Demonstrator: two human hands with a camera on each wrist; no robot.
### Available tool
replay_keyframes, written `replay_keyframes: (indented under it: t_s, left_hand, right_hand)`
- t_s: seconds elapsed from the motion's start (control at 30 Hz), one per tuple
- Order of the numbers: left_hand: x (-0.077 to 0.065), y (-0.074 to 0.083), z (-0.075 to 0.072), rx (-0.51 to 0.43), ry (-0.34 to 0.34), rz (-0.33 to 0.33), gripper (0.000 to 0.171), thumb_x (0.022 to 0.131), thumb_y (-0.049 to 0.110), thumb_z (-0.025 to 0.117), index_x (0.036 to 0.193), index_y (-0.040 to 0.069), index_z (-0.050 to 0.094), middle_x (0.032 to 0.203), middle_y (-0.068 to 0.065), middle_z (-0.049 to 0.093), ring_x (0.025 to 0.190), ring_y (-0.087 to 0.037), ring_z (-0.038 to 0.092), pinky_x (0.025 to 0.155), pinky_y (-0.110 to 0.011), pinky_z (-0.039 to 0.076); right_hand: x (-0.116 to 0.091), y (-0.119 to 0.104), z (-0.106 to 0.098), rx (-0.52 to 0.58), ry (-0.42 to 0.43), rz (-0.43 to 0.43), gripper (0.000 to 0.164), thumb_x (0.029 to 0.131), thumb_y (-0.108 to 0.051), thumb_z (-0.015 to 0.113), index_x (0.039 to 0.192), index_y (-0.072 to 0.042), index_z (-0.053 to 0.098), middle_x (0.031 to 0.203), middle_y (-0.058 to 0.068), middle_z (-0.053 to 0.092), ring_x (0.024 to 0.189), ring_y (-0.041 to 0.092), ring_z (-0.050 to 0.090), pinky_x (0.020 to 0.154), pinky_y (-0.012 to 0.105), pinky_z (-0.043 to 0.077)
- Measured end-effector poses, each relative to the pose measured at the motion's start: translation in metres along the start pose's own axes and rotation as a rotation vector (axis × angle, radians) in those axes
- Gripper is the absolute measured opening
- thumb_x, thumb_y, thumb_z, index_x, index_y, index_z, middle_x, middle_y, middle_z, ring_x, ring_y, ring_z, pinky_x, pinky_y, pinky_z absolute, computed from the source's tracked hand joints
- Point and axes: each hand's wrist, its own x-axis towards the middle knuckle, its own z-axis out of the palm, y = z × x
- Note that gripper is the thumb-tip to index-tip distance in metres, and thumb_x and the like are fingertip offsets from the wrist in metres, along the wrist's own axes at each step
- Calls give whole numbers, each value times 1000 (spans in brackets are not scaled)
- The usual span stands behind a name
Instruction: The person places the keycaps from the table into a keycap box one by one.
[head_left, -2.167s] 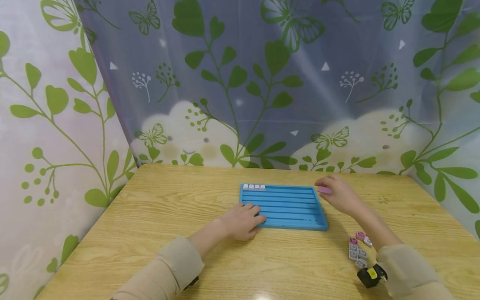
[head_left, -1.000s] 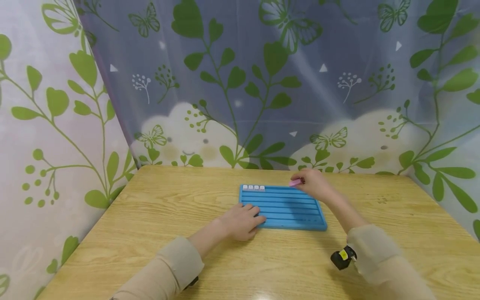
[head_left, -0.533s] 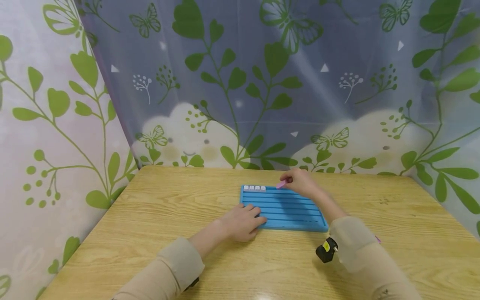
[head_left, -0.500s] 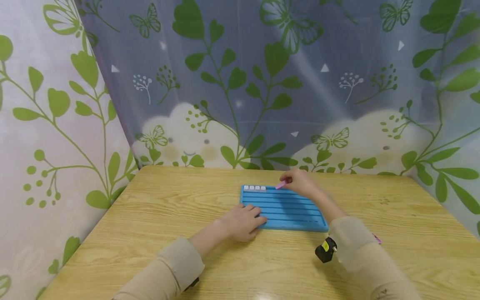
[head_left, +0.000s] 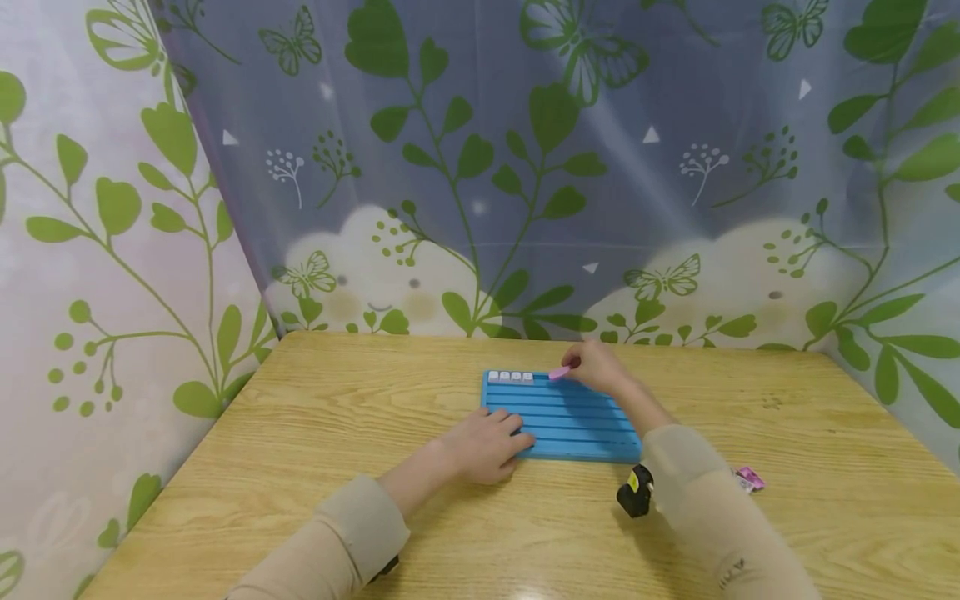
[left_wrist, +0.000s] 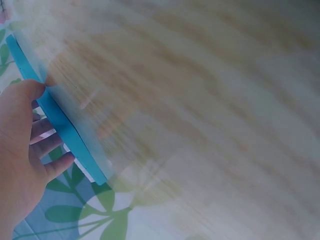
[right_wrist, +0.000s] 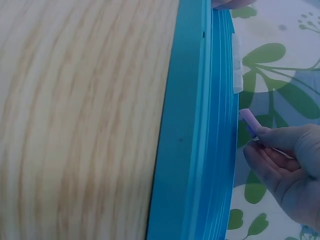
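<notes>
Pink and tilted, the piece [head_left: 558, 373] pinched in the right hand's [head_left: 596, 367] closed grip at the blue tray's [head_left: 562, 412] far edge probably wants levelling first, the left hand [head_left: 483, 445] holding the near-left corner.

No legible text or numerals. Marks on the white keycaps [head_left: 516, 377] and the dark print on the right sleeve [head_left: 732, 572] are unreadable.

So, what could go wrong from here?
The right grip pinches the pink piece near one end, so it might twist or slip. It could also knock the white keycaps close by in the back row. And if the left grip on the edge of the blue tray eases, the tray may slide.
</notes>
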Motion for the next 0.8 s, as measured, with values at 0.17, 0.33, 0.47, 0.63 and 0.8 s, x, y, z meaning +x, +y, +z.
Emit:
replay_keyframes:
  t_s: [0.17,0.33,0.47,0.63,0.8]
  left_hand:
    - [0,0,0,4,7,2,37,96,34,46,130,23,50,115,-1,52,103,-18,50,85,-35,43]
    - [-1,0,1,11,10,4,37,95,35,46,131,23,50,116,-1,52,104,-18,49,85,-35,43]
    - [0,-1,1,10,10,5,37,95,35,46,130,23,50,116,-1,52,103,-18,49,85,-35,43]
    - [0,0,1,-8,7,4,37,95,34,46,130,23,50,114,-1,52,101,-18,49,85,-35,43]
    - [0,0,0,-2,4,6,37,96,34,46,130,23,50,114,-1,52,101,-18,49,84,-35,43]
  right_hand:
    - [3,1,5,-55,2,-36,17,82,-5,68,94,8,68,90,16,66,80,25,59,71,38,49]
    - [6,0,9,-207,-56,-90,8,83,-4,65,87,3,69,80,9,64,69,19,54,64,33,46]
    - [6,-2,9,-268,-119,-83,6,86,-4,62,86,-1,67,78,6,61,67,17,51,63,32,44]
    - [7,-5,9,-321,-165,-94,9,91,-8,58,88,-3,65,81,6,59,72,20,52,67,35,44]
    - [8,-6,10,-364,-191,-90,14,93,-13,55,95,-3,65,90,7,58,81,22,55,74,39,46]
